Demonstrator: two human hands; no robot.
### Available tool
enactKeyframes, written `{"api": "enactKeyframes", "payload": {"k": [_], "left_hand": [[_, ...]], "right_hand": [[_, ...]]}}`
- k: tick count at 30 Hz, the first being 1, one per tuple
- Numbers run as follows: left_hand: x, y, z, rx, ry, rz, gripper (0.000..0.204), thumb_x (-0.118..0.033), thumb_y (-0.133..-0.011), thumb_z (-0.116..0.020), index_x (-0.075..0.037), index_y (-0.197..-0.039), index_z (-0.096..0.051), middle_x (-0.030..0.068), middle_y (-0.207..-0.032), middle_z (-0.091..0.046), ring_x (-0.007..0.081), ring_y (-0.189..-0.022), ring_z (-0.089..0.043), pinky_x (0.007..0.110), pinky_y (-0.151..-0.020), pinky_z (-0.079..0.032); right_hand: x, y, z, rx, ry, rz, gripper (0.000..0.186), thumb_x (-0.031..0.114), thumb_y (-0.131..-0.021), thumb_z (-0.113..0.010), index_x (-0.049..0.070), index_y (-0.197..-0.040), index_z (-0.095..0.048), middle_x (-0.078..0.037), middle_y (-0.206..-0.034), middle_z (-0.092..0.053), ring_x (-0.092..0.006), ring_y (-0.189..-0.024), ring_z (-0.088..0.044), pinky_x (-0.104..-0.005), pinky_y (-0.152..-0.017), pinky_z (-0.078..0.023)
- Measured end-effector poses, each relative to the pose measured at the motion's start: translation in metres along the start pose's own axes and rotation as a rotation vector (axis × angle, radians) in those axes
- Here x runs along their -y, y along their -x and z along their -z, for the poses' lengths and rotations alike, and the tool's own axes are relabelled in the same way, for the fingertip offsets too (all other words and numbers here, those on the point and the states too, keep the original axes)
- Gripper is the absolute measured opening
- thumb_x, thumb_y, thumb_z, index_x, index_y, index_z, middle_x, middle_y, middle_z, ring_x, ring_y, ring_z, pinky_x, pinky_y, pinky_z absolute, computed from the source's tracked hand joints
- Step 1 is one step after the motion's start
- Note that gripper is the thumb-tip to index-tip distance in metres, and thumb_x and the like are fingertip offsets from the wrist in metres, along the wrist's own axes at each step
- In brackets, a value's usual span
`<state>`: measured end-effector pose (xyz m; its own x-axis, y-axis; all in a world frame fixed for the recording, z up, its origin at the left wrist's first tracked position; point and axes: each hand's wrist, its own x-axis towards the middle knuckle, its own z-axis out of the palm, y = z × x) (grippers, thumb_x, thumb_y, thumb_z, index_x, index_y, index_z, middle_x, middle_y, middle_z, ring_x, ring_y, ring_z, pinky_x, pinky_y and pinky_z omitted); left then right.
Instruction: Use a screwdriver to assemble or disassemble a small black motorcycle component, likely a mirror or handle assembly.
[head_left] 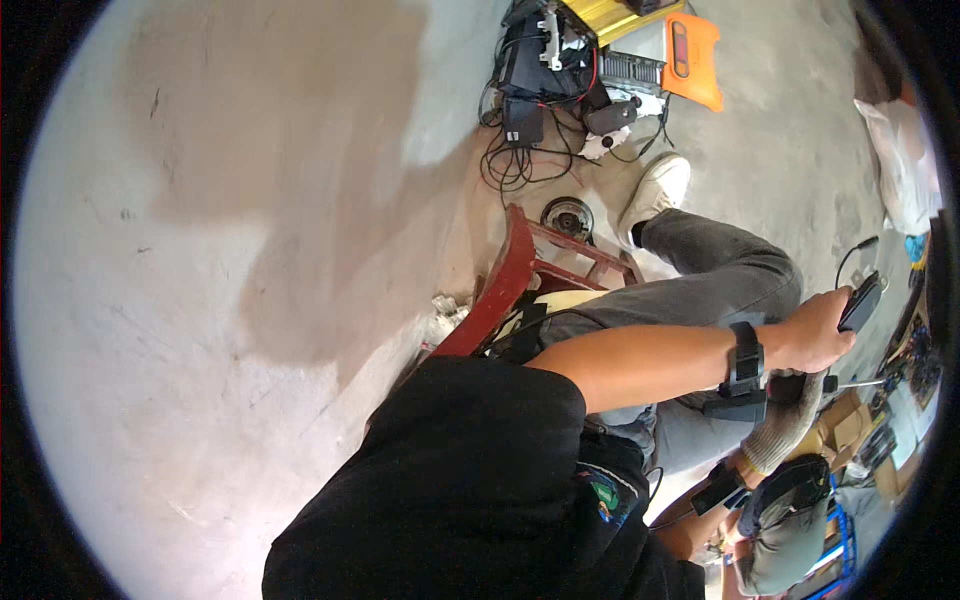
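left hand (815, 335): fingers curled shut, arm outstretched | right hand (790, 425): gloved, mostly hidden

Bare concrete floor (200, 300) is taking up the whole left half of the frame, leaving wide open room there. At the top centre, a tangle of black cables (520, 150) and electronic gear (560, 60) beside an orange case (695, 55) is blocking the way. In the middle, a red wooden stool (505, 290) is standing against the person's bent leg (720, 270). At the right edge, boxes and small parts (890, 410) are crowding in, leaving little space around the left hand (815, 330).
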<state>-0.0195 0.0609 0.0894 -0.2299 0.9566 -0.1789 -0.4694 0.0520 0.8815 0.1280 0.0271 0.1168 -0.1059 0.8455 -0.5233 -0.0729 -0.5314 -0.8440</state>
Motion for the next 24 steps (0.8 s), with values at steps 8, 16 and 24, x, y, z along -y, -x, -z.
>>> {"api": "enactKeyframes", "payload": {"k": [8,16,24], "left_hand": [[-0.005,-0.009,0.000,-0.104,0.745,0.352,0.013,-0.002,-0.089,-0.058,-0.001,-0.097,-0.048,0.0115,-0.079,-0.060,0.0180,-0.065,-0.062,0.035,-0.055,-0.051],[0.017,-0.006,-0.015,0.057,0.596,0.415,0.033,0.000,-0.085,-0.056,0.002,-0.116,-0.045,0.0143,-0.082,-0.062,0.0246,-0.069,-0.064,0.039,-0.058,-0.049],[0.038,-0.007,-0.019,0.245,0.258,0.481,0.076,-0.002,-0.083,-0.051,0.008,-0.149,-0.015,0.0265,-0.102,-0.062,0.0364,-0.091,-0.065,0.047,-0.072,-0.051]], "right_hand": [[0.024,-0.004,0.013,0.108,-0.006,0.005,0.035,0.025,-0.100,-0.060,0.004,-0.128,-0.060,-0.004,-0.091,-0.063,-0.0110,-0.079,-0.056,-0.0269,-0.073,-0.049],[0.022,0.007,0.045,0.049,0.394,0.152,0.062,-0.002,-0.085,-0.063,0.005,-0.145,-0.047,-0.001,-0.103,-0.061,-0.0127,-0.090,-0.057,-0.0255,-0.081,-0.047],[0.029,0.003,0.051,-0.122,0.688,0.150,0.064,-0.009,-0.083,-0.055,0.005,-0.146,-0.047,-0.003,-0.135,-0.056,-0.0137,-0.106,-0.057,-0.0241,-0.086,-0.046]]}}
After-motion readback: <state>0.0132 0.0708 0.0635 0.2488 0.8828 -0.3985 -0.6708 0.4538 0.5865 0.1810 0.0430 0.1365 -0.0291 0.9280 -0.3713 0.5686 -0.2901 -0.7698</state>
